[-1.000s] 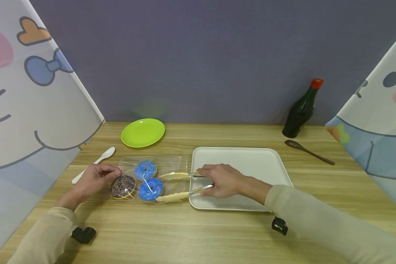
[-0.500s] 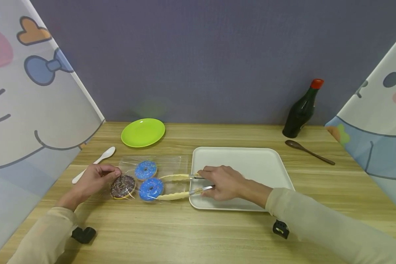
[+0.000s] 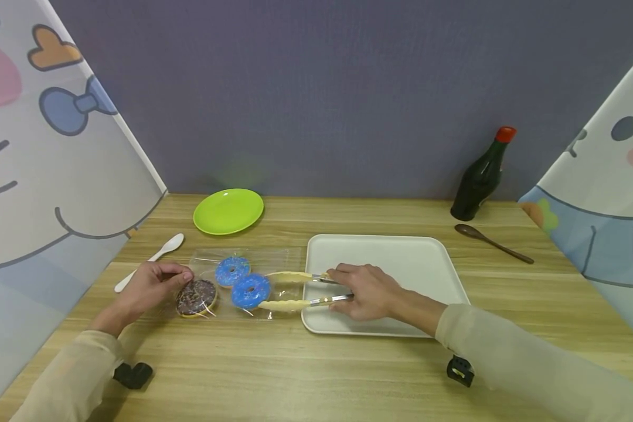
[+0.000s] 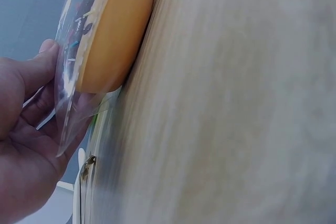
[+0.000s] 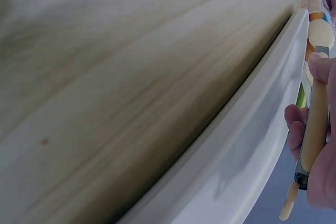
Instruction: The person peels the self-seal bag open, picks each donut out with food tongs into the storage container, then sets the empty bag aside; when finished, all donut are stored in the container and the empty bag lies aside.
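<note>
At the left, my left hand [image 3: 153, 293] pinches the edge of a clear plastic bag [image 3: 279, 257]; the left wrist view shows the film [image 4: 66, 124] between thumb and fingers. A chocolate donut [image 3: 194, 299] with sprinkles lies in the bag beside those fingertips. Two blue sprinkled donuts sit farther right, a back one [image 3: 231, 271] and a front one [image 3: 241, 296]. My right hand [image 3: 371, 293] grips metal tongs [image 3: 290, 305] with cream tips. The tips reach into the bag, spread on either side of the front blue donut's right part.
Under the right hand lies a white tray [image 3: 406, 252]. A green plate [image 3: 228, 212] and a white spoon [image 3: 160, 252] are at the left. At the back right stand a dark bottle [image 3: 479, 181] with a red cap and a brown wooden spoon [image 3: 493, 242].
The right hand and tongs have shifted slightly right. The front blue donut has moved right and a little back with them. The left hand and chocolate donut have stayed in place.
</note>
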